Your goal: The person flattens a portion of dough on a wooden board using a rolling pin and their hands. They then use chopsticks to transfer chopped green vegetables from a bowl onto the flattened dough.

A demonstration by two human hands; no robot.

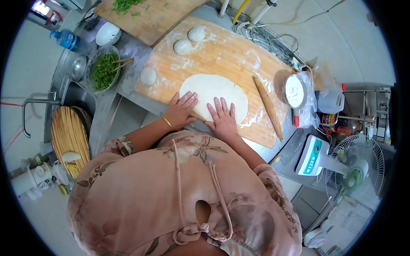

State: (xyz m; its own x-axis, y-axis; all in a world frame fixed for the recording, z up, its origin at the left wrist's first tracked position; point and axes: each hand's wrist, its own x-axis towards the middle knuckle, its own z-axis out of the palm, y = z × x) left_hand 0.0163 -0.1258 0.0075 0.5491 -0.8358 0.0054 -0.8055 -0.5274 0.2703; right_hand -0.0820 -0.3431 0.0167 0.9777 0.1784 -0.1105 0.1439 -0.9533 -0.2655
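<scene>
A flat, rolled-out oval sheet of dough point(218, 90) lies on the floured wooden board point(222, 47). My left hand point(180, 112), with a gold bracelet at the wrist, rests its fingers on the sheet's near left edge. Beside it my right hand point(223, 117) lies flat on the near edge, fingers spread. Neither hand appears to grip anything. To the right of the sheet a wooden rolling pin point(268, 109) lies at a slant on the board. Three round dough balls sit on the board: one at the left point(148, 76), two at the back.
A bowl of chopped greens point(103, 71) with chopsticks and a white bowl point(108, 33) stand at the left, near the sink point(79, 98). A second board point(149, 19) holds greens. At the right are a flour container point(295, 91), a scale point(311, 155) and a fan point(355, 168).
</scene>
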